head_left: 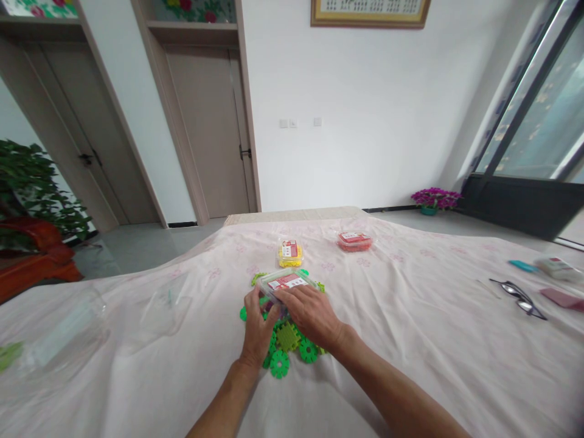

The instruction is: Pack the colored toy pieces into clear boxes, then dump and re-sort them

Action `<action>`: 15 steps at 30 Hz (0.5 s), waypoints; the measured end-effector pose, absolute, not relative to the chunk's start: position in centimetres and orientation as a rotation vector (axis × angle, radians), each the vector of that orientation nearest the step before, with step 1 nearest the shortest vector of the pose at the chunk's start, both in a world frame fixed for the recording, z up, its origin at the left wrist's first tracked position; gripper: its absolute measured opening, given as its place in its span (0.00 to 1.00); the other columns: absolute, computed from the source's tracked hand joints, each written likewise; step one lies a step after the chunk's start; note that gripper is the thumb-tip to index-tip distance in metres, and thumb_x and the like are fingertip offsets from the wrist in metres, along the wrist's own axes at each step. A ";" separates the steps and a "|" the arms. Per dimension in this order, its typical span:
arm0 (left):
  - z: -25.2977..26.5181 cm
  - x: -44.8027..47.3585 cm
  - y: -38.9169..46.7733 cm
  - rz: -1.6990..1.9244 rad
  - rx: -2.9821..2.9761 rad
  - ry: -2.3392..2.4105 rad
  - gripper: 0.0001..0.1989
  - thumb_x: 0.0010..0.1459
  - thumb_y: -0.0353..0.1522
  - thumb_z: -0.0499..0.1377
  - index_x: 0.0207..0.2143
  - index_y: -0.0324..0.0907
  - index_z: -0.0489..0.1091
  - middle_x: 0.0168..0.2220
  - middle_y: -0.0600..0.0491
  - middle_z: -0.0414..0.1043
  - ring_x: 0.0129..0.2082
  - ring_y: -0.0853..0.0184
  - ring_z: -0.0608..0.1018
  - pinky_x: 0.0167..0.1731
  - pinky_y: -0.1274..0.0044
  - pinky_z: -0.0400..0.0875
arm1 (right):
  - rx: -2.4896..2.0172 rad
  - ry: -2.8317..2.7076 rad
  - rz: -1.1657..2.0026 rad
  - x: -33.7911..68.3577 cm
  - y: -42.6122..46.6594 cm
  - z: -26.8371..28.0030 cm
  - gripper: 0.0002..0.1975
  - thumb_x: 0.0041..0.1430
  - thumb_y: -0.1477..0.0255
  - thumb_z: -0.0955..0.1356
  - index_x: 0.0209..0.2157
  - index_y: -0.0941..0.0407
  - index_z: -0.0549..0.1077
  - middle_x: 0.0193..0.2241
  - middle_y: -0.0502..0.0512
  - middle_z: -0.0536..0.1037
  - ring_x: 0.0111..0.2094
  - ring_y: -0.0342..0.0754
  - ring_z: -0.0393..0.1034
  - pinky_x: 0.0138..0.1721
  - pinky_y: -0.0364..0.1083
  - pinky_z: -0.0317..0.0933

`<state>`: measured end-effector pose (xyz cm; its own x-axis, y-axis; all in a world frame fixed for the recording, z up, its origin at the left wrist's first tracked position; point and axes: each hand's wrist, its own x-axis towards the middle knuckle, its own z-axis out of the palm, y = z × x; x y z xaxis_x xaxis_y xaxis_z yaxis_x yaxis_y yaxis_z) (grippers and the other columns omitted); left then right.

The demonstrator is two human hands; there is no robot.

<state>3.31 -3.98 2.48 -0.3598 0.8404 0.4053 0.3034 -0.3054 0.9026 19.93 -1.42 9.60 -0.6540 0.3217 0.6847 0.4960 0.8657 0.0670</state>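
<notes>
Between my hands is a clear plastic box [288, 280] with a red and white label on its lid. My left hand [259, 325] grips its left side, thumb at the near edge. Across the lid and the right side lies my right hand [314, 313], its fingers close together on the box. Purple shows inside near my left thumb, partly hidden. Round green notched discs [280, 364] and a lime square piece [288, 336] lie loose under and around the box. Just beyond stands a clear box of yellow pieces [290, 254].
Farther right sits a box of red pieces [355, 242]. Crumpled clear plastic packaging [68, 331] lies at the left of the cloth-covered table [182, 377]. Glasses [520, 297], a blue item [524, 266] and a dark pink item [562, 298] are at the right.
</notes>
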 end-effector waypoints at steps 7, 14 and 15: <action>4.2 4.6 -4.9 1.688 1.180 1.127 0.35 0.57 0.46 0.60 0.65 0.46 0.57 0.61 0.47 0.66 0.64 0.56 0.66 0.61 0.65 0.62 | -0.540 -2.303 -0.361 20.3 -1.3 9.3 0.16 0.69 0.75 0.62 0.57 0.55 0.66 0.45 0.57 0.81 0.39 0.49 0.74 0.41 0.47 0.65; 4.9 4.1 -4.9 1.587 1.136 1.022 0.40 0.54 0.45 0.62 0.66 0.44 0.54 0.57 0.45 0.71 0.59 0.54 0.71 0.58 0.61 0.67 | -0.574 -2.304 -0.358 20.2 -1.4 9.1 0.17 0.68 0.75 0.62 0.57 0.54 0.67 0.44 0.57 0.81 0.39 0.49 0.74 0.41 0.47 0.66; 5.0 3.9 -4.9 1.562 1.117 1.012 0.40 0.54 0.44 0.62 0.66 0.44 0.54 0.56 0.45 0.72 0.58 0.55 0.72 0.57 0.61 0.68 | -0.577 -2.307 -0.349 20.1 -1.4 9.0 0.17 0.68 0.76 0.62 0.57 0.54 0.67 0.44 0.57 0.81 0.39 0.49 0.74 0.41 0.48 0.66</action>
<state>3.88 -4.92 4.96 -0.1507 0.9692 0.1945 -0.2184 -0.2246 0.9497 20.13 -1.43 9.05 -0.6397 0.3034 0.7062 0.4985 0.8631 0.0808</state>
